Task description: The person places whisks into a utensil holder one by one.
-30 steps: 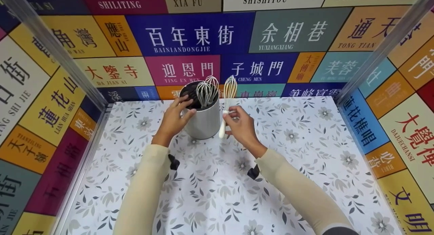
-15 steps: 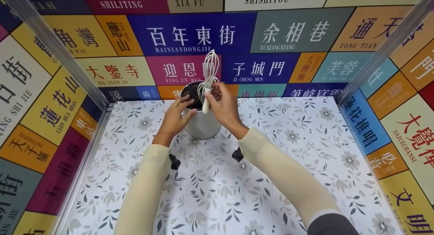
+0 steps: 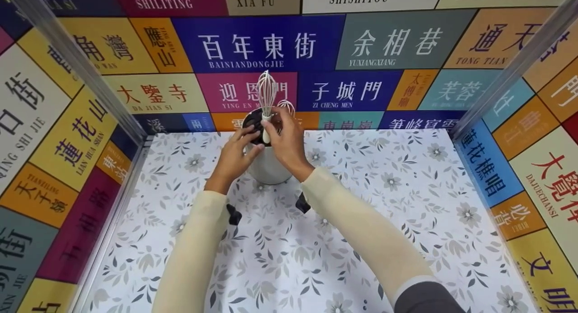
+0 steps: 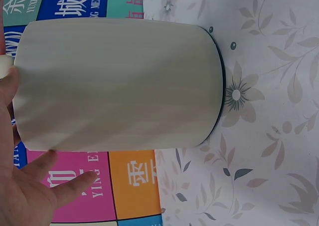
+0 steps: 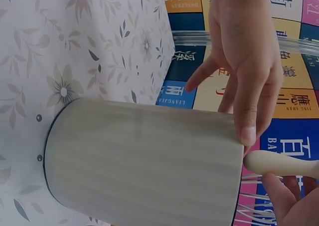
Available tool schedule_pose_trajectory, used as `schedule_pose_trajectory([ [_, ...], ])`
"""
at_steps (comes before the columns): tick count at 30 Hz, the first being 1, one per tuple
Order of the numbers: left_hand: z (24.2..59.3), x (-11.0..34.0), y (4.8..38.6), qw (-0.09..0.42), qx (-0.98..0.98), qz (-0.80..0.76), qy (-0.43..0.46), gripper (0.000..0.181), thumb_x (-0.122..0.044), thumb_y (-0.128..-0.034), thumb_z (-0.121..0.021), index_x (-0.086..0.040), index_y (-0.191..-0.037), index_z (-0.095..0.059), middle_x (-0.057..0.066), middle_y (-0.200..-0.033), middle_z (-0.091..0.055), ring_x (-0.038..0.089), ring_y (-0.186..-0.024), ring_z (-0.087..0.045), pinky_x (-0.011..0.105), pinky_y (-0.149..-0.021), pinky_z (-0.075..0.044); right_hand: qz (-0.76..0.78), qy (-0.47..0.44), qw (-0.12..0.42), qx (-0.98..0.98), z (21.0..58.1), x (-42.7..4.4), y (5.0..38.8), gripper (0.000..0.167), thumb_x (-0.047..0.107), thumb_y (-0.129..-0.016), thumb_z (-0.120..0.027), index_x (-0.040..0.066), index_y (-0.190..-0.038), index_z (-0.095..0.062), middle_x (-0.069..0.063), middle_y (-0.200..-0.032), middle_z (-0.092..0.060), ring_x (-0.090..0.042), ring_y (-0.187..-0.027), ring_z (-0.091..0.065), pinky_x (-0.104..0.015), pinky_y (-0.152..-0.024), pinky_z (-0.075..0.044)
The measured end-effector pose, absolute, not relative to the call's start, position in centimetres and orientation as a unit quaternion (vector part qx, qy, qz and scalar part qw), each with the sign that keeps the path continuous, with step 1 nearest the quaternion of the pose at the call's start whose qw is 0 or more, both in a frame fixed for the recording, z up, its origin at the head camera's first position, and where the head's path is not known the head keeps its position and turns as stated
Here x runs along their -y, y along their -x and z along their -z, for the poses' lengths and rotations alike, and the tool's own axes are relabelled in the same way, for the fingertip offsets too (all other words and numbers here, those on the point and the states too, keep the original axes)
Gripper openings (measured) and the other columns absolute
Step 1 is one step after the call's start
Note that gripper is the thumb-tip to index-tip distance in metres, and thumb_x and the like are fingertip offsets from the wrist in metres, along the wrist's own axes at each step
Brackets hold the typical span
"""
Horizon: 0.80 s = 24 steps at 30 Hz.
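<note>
A pale grey cylindrical utensil holder point(image 3: 269, 168) with a dark inside stands upright on the table. At its left rim, my left hand point(image 3: 231, 161) grips the edge, thumb in front and fingers over the top. My right hand point(image 3: 289, 139) pinches a whisk point(image 3: 267, 89) by its pale handle, wires upward, above the opening. In the right wrist view the handle's point(image 5: 279, 163) rounded end is right by the rim. Wire loops of another whisk point(image 3: 286, 107) rise from the holder behind my right hand. Part of the opening is hidden by my hands.
The table point(image 3: 280, 259) has a white cloth with grey flowers and leaves. Panels with colourful street-name signs point(image 3: 257, 44) close off the back and both sides. Clear upright posts point(image 3: 97, 78) mark the corners.
My right hand has carried the whisk from the holder's right side up and leftward, over the opening. The left hand has stayed at the rim.
</note>
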<state>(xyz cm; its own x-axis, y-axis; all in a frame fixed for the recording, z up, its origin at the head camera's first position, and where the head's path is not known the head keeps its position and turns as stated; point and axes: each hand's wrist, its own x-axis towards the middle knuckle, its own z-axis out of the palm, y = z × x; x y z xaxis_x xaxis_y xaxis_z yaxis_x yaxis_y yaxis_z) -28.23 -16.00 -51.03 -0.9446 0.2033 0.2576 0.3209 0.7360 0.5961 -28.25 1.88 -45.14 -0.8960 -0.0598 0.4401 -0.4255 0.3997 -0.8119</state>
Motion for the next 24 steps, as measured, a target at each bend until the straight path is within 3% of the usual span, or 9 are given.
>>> schedule_pose_trajectory([
  [7, 51.0, 16.0, 28.3, 0.092, 0.927, 0.338, 0.136, 0.051, -0.044, -0.1014, -0.061, -0.018, -0.145, -0.059, 0.002, -0.157, -0.048, 0.029, -0.146, -0.045, 0.052, -0.119, -0.038, -0.515, -0.148, 0.196, 0.821, 46.0, -0.8, 27.9, 0.028, 0.027, -0.101, -0.067, 0.012, -0.124, -0.063, -0.003, -0.108, -0.068, -0.012, -0.095, -0.066, -0.027, -0.086, -0.055],
  [24, 51.2, 15.9, 28.3, 0.097, 0.93, 0.326, 0.142, 0.052, -0.048, -0.102, -0.059, -0.016, -0.144, -0.06, 0.004, -0.156, -0.049, 0.03, -0.144, -0.047, 0.054, -0.119, -0.038, -0.504, -0.091, 0.169, 0.842, 46.2, -0.9, 27.6, 0.025, 0.024, -0.095, -0.074, 0.008, -0.11, -0.064, -0.006, -0.109, -0.068, -0.017, -0.096, -0.07, -0.029, -0.085, -0.058],
])
